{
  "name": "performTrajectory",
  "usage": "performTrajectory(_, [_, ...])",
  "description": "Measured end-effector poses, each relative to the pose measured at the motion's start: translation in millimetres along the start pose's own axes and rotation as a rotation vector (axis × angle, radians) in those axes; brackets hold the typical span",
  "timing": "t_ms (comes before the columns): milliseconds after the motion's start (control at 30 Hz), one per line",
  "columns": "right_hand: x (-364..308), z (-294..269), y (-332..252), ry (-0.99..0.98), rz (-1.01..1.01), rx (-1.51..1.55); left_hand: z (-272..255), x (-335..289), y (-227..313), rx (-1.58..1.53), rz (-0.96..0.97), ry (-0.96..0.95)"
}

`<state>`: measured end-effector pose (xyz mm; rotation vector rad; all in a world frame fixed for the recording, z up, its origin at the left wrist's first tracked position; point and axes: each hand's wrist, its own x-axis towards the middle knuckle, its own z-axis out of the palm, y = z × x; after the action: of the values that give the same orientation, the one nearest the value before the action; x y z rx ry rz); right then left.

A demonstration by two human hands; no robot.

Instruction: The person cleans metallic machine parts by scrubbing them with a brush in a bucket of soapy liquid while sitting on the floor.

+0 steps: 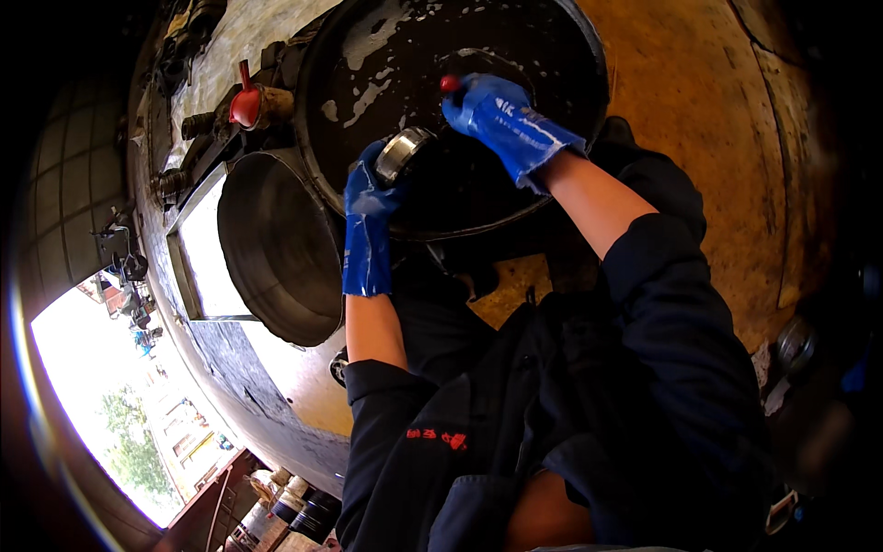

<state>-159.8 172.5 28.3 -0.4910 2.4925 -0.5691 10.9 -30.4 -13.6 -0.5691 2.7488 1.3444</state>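
Note:
Both my hands wear blue rubber gloves and work inside a large black wok (368,120) streaked with white foam. My left hand (368,207) grips a small round metal bowl (401,152) at the wok's near rim. My right hand (501,115) is closed around a tool with a red end (450,84), pressed against the wok's wet inner wall. Dark sleeves are pushed up both forearms.
A second, empty grey wok (276,248) sits left of the black one. A tap with a red handle (245,103) stands behind them on the greasy stove top (699,120). A window (120,414) opens at the lower left.

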Motion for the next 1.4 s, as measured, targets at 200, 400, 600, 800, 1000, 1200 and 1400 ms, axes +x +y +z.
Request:
performTrajectory(200, [-6,-1,-32,-0.257,-0.581,0.366,-1,10,-55,-0.077,-0.062,-0.048])
performTrajectory(400, [-26,33,-12,0.167,-0.763,0.292,22,22,-28,-0.103,0.143,-0.201])
performTrajectory(600, [11,8,-1,-0.061,-0.071,0.340,1,9,-19,0.013,0.135,-0.035])
performTrajectory(800, [-29,1,-54,-0.229,-0.638,0.426,-9,12,-72,-0.989,-0.447,0.082])
performTrajectory(1000, [11,11,-1,-0.248,0.019,0.574,-2,24,67,0.688,-0.062,-0.070])
performTrajectory(1200, [4,33,7,-0.026,-0.078,0.357,31,48,124,0.912,-0.035,-0.139])
performTrajectory(1400, [14,6,10,0.223,0.000,0.332,9,30,90,0.677,-0.115,-0.107])
